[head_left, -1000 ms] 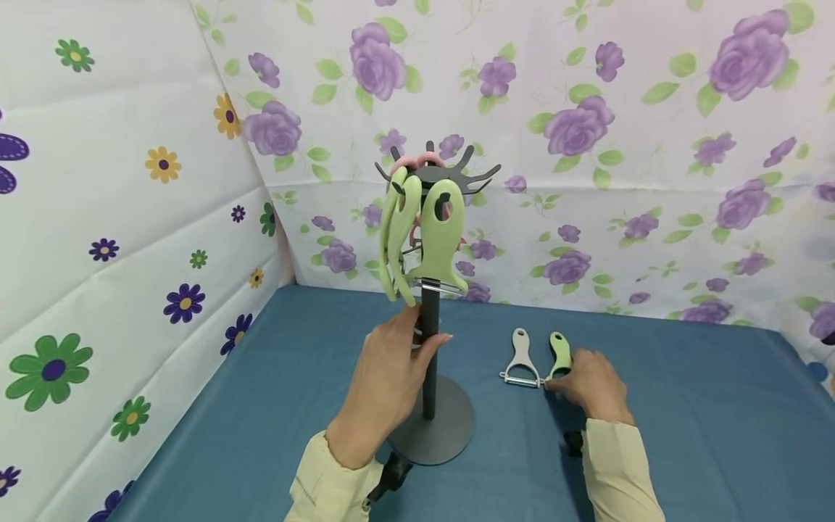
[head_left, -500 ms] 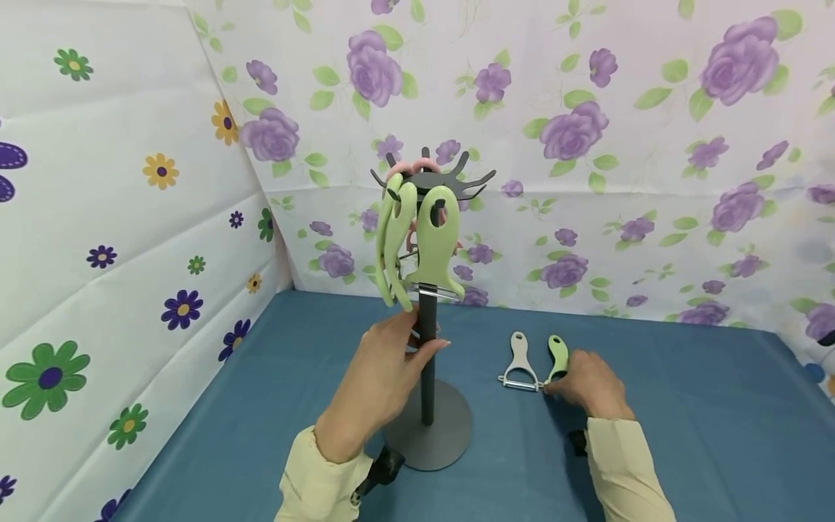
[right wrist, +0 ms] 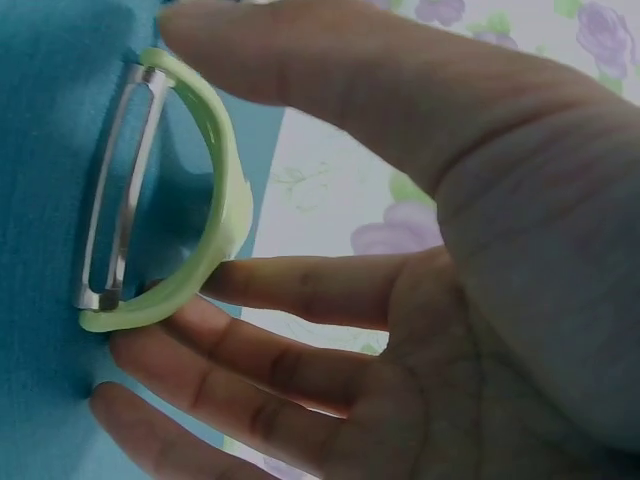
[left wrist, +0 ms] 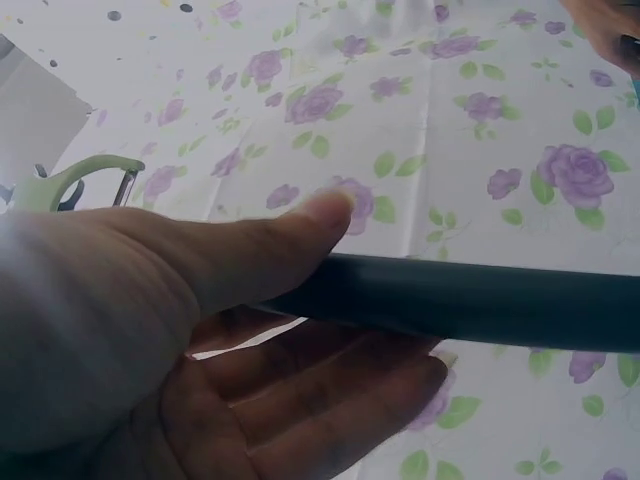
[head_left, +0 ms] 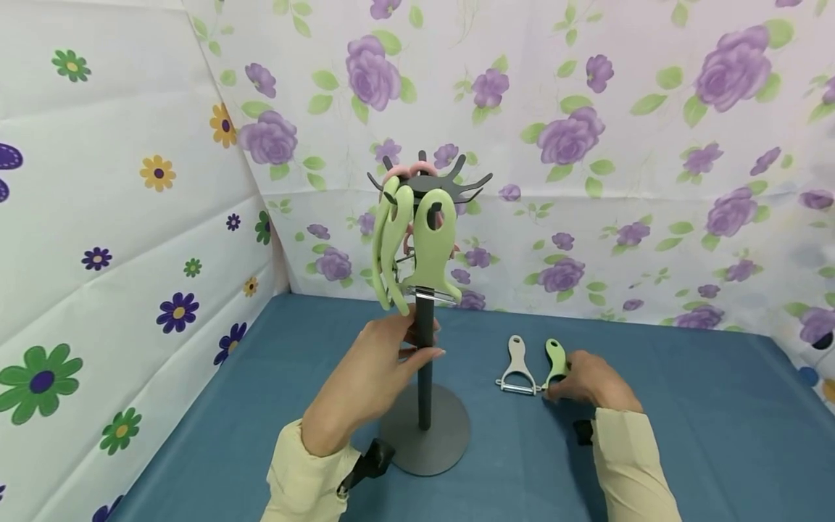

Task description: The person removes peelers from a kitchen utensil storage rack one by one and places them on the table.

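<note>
Blue cloth (head_left: 509, 471) spreads beneath. Nearest, the left hand (head_left: 365, 377) grips the upright dark stand (head_left: 425, 399). At its four o'clock, the right hand (head_left: 596, 380) touches a green peeler (head_left: 555, 353); whether it grips, I cannot tell. A white peeler (head_left: 517, 354) lies at that one's nine o'clock.

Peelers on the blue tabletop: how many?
2: a whitish plastic Y-shaped peeler and, right of it, a light-green plastic Y-shaped peeler at the right hand, which partly covers it. More could be hidden there.
</note>
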{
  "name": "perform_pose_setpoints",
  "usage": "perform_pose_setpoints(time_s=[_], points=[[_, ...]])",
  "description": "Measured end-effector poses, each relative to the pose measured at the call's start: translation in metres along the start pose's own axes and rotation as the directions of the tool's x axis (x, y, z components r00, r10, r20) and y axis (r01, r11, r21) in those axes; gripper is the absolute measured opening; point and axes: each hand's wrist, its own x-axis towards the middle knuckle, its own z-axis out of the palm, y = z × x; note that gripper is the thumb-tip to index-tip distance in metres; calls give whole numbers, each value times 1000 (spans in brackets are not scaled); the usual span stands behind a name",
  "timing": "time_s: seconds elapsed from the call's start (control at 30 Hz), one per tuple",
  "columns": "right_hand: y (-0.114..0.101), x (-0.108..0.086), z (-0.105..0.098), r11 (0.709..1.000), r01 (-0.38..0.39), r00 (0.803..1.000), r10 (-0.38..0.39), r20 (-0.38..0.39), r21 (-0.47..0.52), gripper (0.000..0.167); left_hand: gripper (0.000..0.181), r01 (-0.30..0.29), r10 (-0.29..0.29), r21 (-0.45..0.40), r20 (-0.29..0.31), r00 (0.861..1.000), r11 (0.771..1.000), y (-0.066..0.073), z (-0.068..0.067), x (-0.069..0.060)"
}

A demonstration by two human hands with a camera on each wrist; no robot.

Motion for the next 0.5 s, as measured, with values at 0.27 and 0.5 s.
perform_pose_setpoints(time_s=[0.27,0.5], points=[[4,2,-9,999,20,1000,-20,10,-47,93,20,-16,15,-24,-16,1000,1000,-1,3,0],[0,-1,-10,991,132,976,-133,-175,-17,82,17,-48,47,-31,-36,998,998,-3,4,0]])
